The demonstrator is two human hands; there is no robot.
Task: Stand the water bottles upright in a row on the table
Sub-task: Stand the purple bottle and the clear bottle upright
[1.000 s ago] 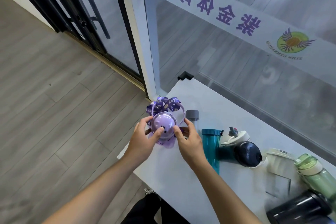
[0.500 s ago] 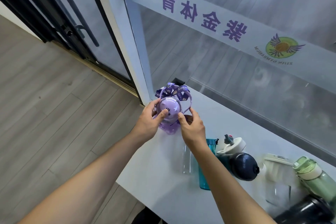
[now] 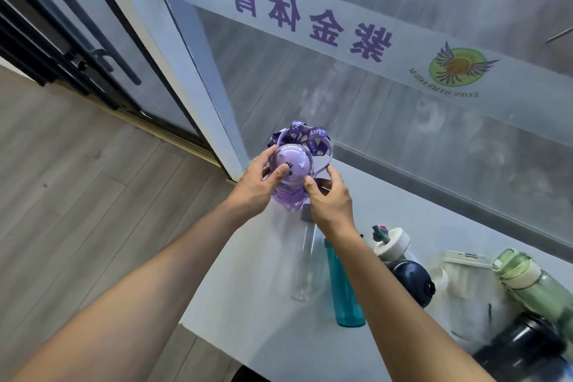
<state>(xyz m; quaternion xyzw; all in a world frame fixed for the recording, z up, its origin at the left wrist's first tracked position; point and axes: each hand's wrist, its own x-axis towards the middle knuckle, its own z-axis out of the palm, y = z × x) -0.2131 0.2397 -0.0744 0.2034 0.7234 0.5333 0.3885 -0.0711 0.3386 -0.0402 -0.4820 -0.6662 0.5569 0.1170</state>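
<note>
A purple bottle [image 3: 294, 164] with a domed lid and a printed purple strap stands upright near the far left corner of the white table [image 3: 248, 304]. My left hand [image 3: 260, 183] grips its lid and side, thumb on the dome. My right hand [image 3: 331, 198] holds its other side at the handle. Nearer me, a clear bottle [image 3: 305, 263] and a teal bottle [image 3: 344, 291] stand upright under my right forearm. To the right sit a white-capped bottle [image 3: 392, 242], a dark blue one [image 3: 410, 284], a green one [image 3: 527, 279] and a black one [image 3: 524, 350].
A glass wall [image 3: 372, 102] with purple lettering runs along the table's far edge. A white frame post [image 3: 186, 71] stands just behind the purple bottle. A small white device [image 3: 465, 257] lies among the right-hand bottles. Wooden floor [image 3: 77, 180] lies to the left.
Both hands have carried the purple bottle away from me toward the table's far left corner, away from the clear and teal bottles. The other bottles have not moved.
</note>
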